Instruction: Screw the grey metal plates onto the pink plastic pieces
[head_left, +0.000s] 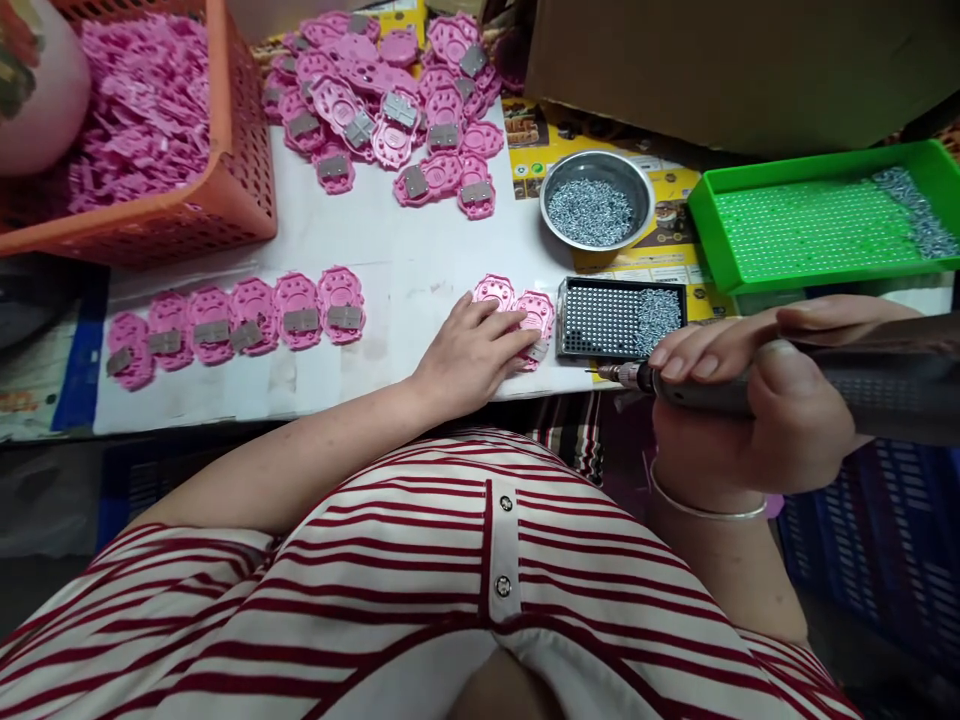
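Note:
My left hand point(472, 350) lies with spread fingers over two pink plastic parts point(536, 312) on the white work surface, partly covering both. In my right hand point(757, 410) is a dark electric screwdriver point(885, 380), its thin bit pointing left. That bit is near the front edge of a small black perforated tray point(562, 318), which holds screws on its right side. A row of several pink parts with grey metal plates point(300, 320) lies to the left of my left hand.
An orange basket point(240, 190) of small pink pieces stands at the left. Behind are a pile of pink parts point(360, 85), a metal bowl point(551, 222) of screws, a green tray point(724, 240) with screws and a cardboard box point(720, 70).

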